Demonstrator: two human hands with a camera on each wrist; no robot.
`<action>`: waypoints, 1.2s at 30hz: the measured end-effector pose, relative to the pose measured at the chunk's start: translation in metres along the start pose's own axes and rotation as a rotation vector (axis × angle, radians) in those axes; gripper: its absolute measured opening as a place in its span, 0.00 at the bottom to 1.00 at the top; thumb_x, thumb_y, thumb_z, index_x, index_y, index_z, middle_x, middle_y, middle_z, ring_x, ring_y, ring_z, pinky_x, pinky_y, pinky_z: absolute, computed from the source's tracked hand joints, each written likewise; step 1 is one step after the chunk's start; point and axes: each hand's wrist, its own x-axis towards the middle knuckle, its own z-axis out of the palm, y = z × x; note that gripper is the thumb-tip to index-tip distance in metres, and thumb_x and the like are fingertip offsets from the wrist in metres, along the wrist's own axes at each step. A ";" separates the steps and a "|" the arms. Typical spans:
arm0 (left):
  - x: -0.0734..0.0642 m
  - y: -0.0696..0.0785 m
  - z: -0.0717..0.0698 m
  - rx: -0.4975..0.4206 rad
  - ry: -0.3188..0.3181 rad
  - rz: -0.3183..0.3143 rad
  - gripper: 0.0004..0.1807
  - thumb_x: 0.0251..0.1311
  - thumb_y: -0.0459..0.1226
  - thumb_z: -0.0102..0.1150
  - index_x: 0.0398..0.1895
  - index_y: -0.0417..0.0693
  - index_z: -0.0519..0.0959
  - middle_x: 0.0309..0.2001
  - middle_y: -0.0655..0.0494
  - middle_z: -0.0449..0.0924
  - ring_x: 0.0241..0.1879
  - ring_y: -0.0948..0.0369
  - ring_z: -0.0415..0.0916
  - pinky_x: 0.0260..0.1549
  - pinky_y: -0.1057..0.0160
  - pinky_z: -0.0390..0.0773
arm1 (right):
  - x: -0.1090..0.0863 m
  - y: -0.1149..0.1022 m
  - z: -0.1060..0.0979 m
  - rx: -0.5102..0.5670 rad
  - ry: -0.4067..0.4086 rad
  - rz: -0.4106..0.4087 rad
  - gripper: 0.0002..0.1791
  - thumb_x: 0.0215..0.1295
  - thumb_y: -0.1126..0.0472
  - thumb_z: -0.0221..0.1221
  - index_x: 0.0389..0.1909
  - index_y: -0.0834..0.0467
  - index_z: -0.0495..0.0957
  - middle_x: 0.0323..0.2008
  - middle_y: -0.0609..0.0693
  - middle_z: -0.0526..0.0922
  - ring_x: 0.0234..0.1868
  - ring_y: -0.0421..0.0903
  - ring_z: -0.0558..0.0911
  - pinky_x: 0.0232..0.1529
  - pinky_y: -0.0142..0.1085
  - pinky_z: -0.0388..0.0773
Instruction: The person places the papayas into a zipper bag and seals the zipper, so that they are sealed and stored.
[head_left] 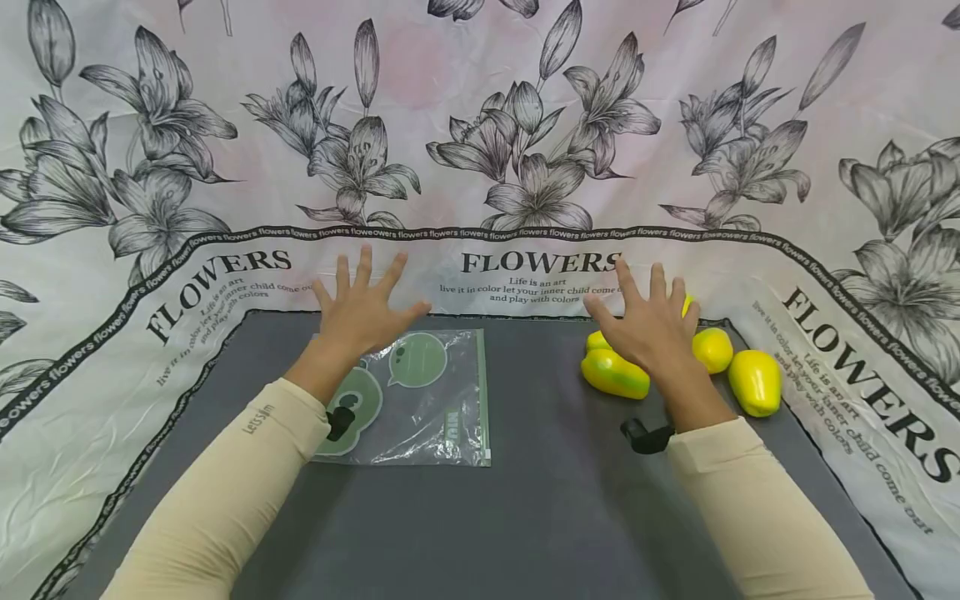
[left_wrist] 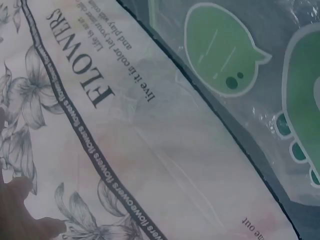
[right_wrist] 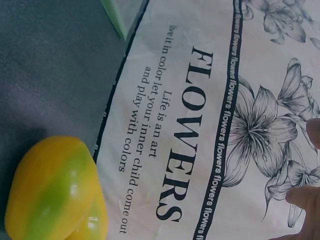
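My left hand (head_left: 358,312) is spread with straight fingers above a clear zip bag (head_left: 427,429) printed with green shapes; its fingers hold nothing. On the right, my right hand (head_left: 651,329) is likewise spread, raised over several yellow fruits, and holds nothing. A yellow-green mango-like fruit (head_left: 615,375) lies left of the right wrist, with another partly hidden behind it. To the right of that hand sit a round yellow fruit (head_left: 712,350) and a larger yellow one (head_left: 756,383). In the right wrist view, a yellow-green fruit (right_wrist: 52,190) shows at the lower left.
A dark grey mat (head_left: 525,517) covers the work surface. Around it runs a white cloth (head_left: 420,275) with printed lilies and lettering, which also rises at the back. Each wrist wears a black camera, such as the right wrist camera (head_left: 647,437).
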 end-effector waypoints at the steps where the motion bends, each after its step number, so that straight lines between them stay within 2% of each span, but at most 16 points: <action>1: -0.001 0.001 0.002 -0.001 0.000 0.003 0.49 0.53 0.77 0.30 0.76 0.75 0.35 0.75 0.49 0.20 0.69 0.41 0.15 0.54 0.30 0.15 | -0.001 0.000 0.001 0.000 -0.002 0.000 0.50 0.59 0.21 0.31 0.77 0.43 0.35 0.73 0.69 0.31 0.69 0.74 0.32 0.58 0.73 0.28; 7: -0.004 0.010 0.014 -0.013 -0.010 0.000 0.49 0.52 0.77 0.31 0.75 0.76 0.35 0.75 0.49 0.21 0.70 0.42 0.16 0.55 0.31 0.16 | -0.006 0.001 0.010 -0.002 -0.001 -0.011 0.50 0.60 0.22 0.31 0.78 0.44 0.37 0.73 0.69 0.33 0.69 0.74 0.33 0.58 0.73 0.29; 14: -0.008 0.020 0.027 -0.017 -0.031 -0.005 0.47 0.55 0.75 0.36 0.76 0.77 0.36 0.76 0.48 0.23 0.71 0.41 0.20 0.57 0.28 0.24 | -0.013 0.000 0.019 0.052 0.036 -0.055 0.48 0.63 0.25 0.35 0.78 0.45 0.39 0.73 0.69 0.34 0.69 0.73 0.31 0.62 0.67 0.28; 21: -0.011 0.027 0.042 0.003 -0.040 -0.010 0.47 0.53 0.77 0.32 0.74 0.80 0.31 0.76 0.49 0.23 0.71 0.41 0.22 0.56 0.28 0.22 | -0.013 0.000 0.027 0.044 0.041 -0.068 0.47 0.64 0.26 0.34 0.78 0.45 0.38 0.73 0.69 0.34 0.70 0.72 0.32 0.64 0.66 0.29; 29: -0.013 0.034 0.065 -0.007 -0.039 0.001 0.46 0.56 0.74 0.34 0.75 0.78 0.34 0.76 0.47 0.25 0.71 0.40 0.24 0.57 0.29 0.23 | -0.016 0.002 0.043 0.038 0.037 -0.061 0.47 0.64 0.25 0.34 0.78 0.46 0.41 0.73 0.69 0.37 0.69 0.73 0.36 0.63 0.68 0.34; 34: -0.015 0.038 0.079 -0.027 -0.049 0.013 0.47 0.54 0.76 0.31 0.75 0.78 0.34 0.76 0.47 0.25 0.71 0.39 0.24 0.57 0.29 0.23 | -0.017 0.002 0.052 0.041 0.029 -0.056 0.47 0.64 0.25 0.34 0.78 0.46 0.41 0.73 0.70 0.38 0.69 0.73 0.35 0.63 0.67 0.33; 36: -0.016 0.040 0.084 -0.047 -0.049 0.010 0.46 0.55 0.75 0.34 0.75 0.78 0.35 0.76 0.47 0.26 0.71 0.40 0.25 0.58 0.30 0.23 | -0.017 0.003 0.054 0.044 0.031 -0.060 0.47 0.64 0.26 0.35 0.78 0.47 0.42 0.73 0.70 0.38 0.70 0.73 0.35 0.64 0.66 0.32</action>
